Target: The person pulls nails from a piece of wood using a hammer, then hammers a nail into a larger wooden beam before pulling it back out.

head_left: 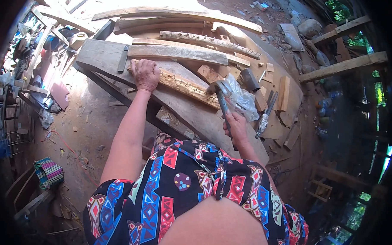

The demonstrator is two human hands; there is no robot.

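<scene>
My left hand [145, 75] is closed over the left end of a rough wooden strip [184, 87], pressing it on the bench [100, 53]. A row of small nails or pegs sticks up along this strip. In my right hand [237, 129] is a hammer [223, 102], its handle gripped low. The hammer's head overlaps the right part of the strip in this view. Just right of the hammer lies a crumpled clear plastic bag [243, 102]. Beyond the bag sits a dark cylindrical mallet head [249, 80].
Behind the strip lie a pale curved plank [178, 54], another strip with pegs [208, 42] and a long curved board [175, 11]. Metal bar tools [267, 115] and a wood block [283, 93] are at the right. A woven basket [49, 173] stands on the floor.
</scene>
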